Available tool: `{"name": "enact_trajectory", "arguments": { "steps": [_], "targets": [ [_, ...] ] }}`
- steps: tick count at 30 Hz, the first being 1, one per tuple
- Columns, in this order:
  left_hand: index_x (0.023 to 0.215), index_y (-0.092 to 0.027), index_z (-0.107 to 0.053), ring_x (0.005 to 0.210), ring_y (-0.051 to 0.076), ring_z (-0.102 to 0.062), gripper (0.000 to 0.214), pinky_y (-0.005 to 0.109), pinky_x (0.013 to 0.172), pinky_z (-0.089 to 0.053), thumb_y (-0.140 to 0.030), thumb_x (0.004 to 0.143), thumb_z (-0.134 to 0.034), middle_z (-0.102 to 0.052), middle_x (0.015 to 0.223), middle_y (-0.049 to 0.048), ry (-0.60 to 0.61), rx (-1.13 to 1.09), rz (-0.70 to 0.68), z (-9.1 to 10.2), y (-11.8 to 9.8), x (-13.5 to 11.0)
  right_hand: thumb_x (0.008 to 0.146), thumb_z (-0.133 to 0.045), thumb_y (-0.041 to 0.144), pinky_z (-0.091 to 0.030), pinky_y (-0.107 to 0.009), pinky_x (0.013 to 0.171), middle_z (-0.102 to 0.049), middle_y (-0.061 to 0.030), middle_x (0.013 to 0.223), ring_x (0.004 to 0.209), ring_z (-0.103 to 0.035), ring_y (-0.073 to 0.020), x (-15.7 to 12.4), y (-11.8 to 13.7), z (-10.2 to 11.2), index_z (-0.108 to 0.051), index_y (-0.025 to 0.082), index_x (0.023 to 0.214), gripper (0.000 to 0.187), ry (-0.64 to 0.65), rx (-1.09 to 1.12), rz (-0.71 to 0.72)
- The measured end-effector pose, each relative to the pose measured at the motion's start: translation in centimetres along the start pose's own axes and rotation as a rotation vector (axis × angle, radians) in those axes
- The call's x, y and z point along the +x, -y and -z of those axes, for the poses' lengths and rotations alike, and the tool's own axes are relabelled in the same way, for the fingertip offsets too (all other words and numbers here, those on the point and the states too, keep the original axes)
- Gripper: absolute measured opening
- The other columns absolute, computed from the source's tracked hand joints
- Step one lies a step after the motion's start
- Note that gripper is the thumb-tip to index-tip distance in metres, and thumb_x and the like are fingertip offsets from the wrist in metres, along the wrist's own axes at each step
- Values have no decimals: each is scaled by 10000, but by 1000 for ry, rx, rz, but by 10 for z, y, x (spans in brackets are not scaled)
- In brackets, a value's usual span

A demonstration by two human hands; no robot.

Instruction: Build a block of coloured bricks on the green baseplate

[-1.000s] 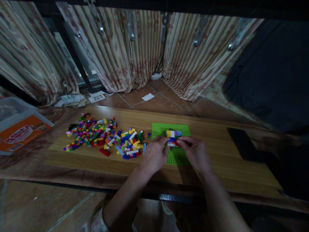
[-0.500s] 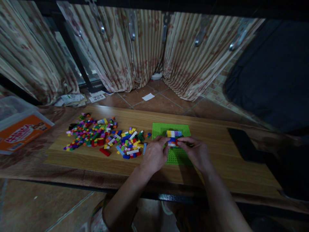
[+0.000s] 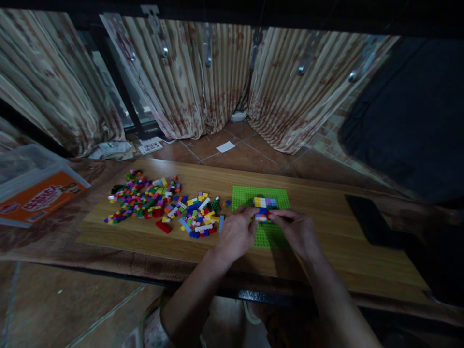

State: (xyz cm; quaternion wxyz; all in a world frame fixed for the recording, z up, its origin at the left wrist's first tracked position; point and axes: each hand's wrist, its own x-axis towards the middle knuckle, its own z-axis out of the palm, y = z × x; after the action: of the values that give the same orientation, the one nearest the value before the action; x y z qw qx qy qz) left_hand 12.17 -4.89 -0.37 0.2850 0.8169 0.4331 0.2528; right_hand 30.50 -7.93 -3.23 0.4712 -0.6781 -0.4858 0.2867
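Note:
A green studded baseplate (image 3: 241,193) lies on the wooden board, with a small block of toy bricks (image 3: 264,202) over its middle. The block shows yellow, white, purple and blue along its far side. My left hand (image 3: 237,233) grips the block's near left side, thumb and fingers closed at its edge. From the right, my right hand (image 3: 297,231) pinches a small red brick (image 3: 267,215) against the near part of the block. Fingers partly cover the blue and white bricks there. Whether the block is fixed to the baseplate I cannot tell.
Left of the baseplate lie a loose group of mixed bricks (image 3: 201,215) and a larger pile of bricks (image 3: 145,195). A clear plastic box with an orange label (image 3: 43,198) stands at the far left. A dark flat object (image 3: 369,220) lies at the right.
The whole view has shifted slightly, so everything appears a little further right and lower. Both hands keep their places at the brick block, with hardly any visible movement.

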Motion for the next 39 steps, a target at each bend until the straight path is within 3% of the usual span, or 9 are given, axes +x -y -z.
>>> {"name": "enact_trajectory", "arguments": {
  "steps": [9,11,15,19,25,30,35,37,39],
  "targets": [
    [1215,-217,-602,891,175,-658,354,324,871,-521,-180,874,-512,-666,1145,66,2,4,7,0,2,-2,660,-751,449,-519,-369,756,-759,-53,836,778,-677,-211,-2,8,-1,-771,221,816,278,-16,112,-29],
    [1223,-213,-600,894,177,-658,366,326,880,-517,-180,867,-521,-664,1148,71,-27,0,11,3,4,-2,655,-756,439,-499,-306,643,-733,-28,744,670,-630,-163,0,13,0,-764,216,802,268,-113,215,-33],
    [1216,-177,-609,887,185,-660,363,330,869,-520,-179,865,-518,-674,1122,96,-109,-58,34,11,9,2,667,-754,419,-329,-210,456,-557,45,544,478,-423,-68,6,24,3,-721,180,740,253,-400,476,-59],
    [1150,-181,-642,879,182,-665,315,320,850,-527,-180,862,-517,-700,1043,85,-244,-159,56,27,19,5,648,-772,393,-313,-207,456,-494,58,529,489,-393,-63,7,34,-2,-689,170,691,242,-476,547,-71],
    [1062,-157,-670,839,195,-676,278,309,756,-547,-284,833,-580,-716,957,90,-627,-472,195,66,53,3,682,-745,408,-310,-214,454,-484,54,515,480,-393,-68,3,42,-16,-685,165,685,250,-401,461,35],
    [975,-121,-682,742,148,-655,323,272,698,-529,-320,722,-670,-704,880,76,-873,-733,343,100,73,-4,733,-700,417,-464,-265,558,-638,5,638,578,-563,-128,-8,50,-35,-724,180,787,244,-317,260,36],
    [995,-125,-673,646,93,-614,377,238,670,-500,-335,681,-684,-685,821,38,-876,-905,422,113,76,-11,819,-617,421,-517,-325,746,-736,-33,872,785,-669,-186,-21,55,-58,-725,218,862,234,-53,7,219],
    [1025,-124,-667,644,90,-606,382,233,671,-494,-330,703,-659,-683,821,34,-842,-864,440,116,78,-13,854,-581,394,-511,-326,762,-737,-33,873,793,-673,-190,-24,56,-66,-718,225,881,220,56,-91,293],
    [1018,-121,-674,652,102,-603,344,229,661,-486,-297,726,-628,-685,803,30,-732,-711,459,118,82,-17,883,-540,367,-507,-326,760,-734,-39,886,807,-676,-196,-26,57,-73,-711,229,895,220,140,-168,355]
  ]
}}
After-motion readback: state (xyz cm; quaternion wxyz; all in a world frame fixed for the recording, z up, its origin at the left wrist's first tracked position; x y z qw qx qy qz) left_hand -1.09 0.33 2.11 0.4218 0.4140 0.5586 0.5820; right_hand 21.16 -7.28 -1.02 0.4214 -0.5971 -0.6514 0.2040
